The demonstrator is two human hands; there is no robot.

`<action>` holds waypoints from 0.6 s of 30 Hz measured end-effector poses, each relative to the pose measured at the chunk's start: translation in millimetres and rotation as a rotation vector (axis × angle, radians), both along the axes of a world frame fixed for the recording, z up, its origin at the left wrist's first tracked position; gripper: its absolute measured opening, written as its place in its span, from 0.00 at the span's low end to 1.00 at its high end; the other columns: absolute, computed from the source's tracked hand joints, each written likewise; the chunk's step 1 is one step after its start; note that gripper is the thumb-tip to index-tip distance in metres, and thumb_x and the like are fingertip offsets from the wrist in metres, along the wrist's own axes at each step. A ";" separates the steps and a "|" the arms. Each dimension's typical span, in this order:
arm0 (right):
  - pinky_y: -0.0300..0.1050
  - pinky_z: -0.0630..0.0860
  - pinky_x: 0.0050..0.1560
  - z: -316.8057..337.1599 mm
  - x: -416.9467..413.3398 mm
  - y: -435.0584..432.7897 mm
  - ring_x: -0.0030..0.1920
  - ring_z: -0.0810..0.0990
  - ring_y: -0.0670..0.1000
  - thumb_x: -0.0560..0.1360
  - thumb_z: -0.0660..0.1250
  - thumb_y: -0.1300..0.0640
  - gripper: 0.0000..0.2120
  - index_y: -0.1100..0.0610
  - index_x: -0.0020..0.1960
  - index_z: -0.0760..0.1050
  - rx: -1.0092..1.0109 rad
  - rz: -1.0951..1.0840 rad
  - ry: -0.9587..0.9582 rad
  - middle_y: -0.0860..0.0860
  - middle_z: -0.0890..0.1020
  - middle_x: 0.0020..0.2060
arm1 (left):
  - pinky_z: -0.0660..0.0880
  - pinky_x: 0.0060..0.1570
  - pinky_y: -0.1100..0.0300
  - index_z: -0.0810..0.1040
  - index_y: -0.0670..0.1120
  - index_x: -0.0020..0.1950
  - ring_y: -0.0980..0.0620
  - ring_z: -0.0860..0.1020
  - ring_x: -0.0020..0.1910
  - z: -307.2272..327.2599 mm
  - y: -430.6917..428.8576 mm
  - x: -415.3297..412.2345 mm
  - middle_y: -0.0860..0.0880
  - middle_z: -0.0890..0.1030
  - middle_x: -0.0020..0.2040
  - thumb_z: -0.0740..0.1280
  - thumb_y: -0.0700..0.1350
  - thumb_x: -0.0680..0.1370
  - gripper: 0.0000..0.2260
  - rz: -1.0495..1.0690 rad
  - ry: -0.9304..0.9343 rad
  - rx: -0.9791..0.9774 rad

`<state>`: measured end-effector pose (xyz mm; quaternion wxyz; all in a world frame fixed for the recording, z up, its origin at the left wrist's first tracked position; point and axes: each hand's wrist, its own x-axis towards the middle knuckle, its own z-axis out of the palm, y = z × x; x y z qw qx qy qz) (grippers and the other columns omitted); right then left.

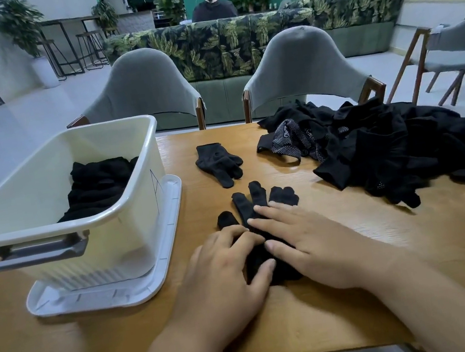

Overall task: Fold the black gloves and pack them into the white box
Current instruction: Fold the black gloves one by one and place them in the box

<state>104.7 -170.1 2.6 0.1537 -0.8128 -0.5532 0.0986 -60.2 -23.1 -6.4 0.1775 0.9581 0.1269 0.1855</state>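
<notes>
I am watching the wooden counter (395,287) through the head view; the white box (132,240) stands at its left on its own upturned lid (172,246), with folded black gloves (98,184) already stacked at the far end; a loose heap of unfolded gloves (388,151) spreads over the right side.

My left hand (225,271) and right hand (312,248) both lie flat, fingers straight, gripping nothing; they press the cuff and palm of one black glove (248,203) just in front of me, its fingers splayed out beyond my fingertips; a second single glove (216,160) lies apart, between it and the far edge.

My worries, as I judge them: the box may skate on that lid if I drop a bundle in hard or knock its wall; the heap sits near my right forearm, so a careless sweep could drag strays into the work; the knit looks springy, so a fold may open once I lift my palms; the splayed fingers may bunch and fold crooked; the single glove could get lost among the heap.
</notes>
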 end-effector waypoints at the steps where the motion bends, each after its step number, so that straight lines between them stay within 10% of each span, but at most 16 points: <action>1: 0.47 0.42 0.85 0.1 5.8 2.1 0.83 0.39 0.37 0.87 0.50 0.35 0.27 0.34 0.85 0.53 -0.046 -0.001 -0.016 0.34 0.47 0.85 | 0.62 0.65 0.65 0.73 0.65 0.67 0.65 0.66 0.69 0.2 0.2 0.3 0.67 0.70 0.68 0.58 0.68 0.80 0.19 0.003 0.003 0.002; 9: 0.56 0.41 0.84 2.0 64.3 34.4 0.86 0.41 0.45 0.84 0.45 0.28 0.30 0.30 0.84 0.46 -0.151 -0.091 -0.076 0.38 0.46 0.86 | 0.60 0.63 0.66 0.75 0.64 0.67 0.66 0.65 0.69 1.8 0.7 0.8 0.67 0.69 0.68 0.63 0.67 0.80 0.17 0.016 0.007 -0.026; 18: 0.55 0.54 0.84 -8.2 61.8 28.6 0.84 0.56 0.46 0.84 0.48 0.33 0.30 0.39 0.83 0.63 0.152 -0.194 -0.170 0.37 0.63 0.83 | 0.57 0.68 0.67 0.75 0.64 0.70 0.66 0.63 0.72 1.1 1.1 -1.9 0.68 0.69 0.69 0.63 0.67 0.81 0.19 0.011 -0.006 -0.079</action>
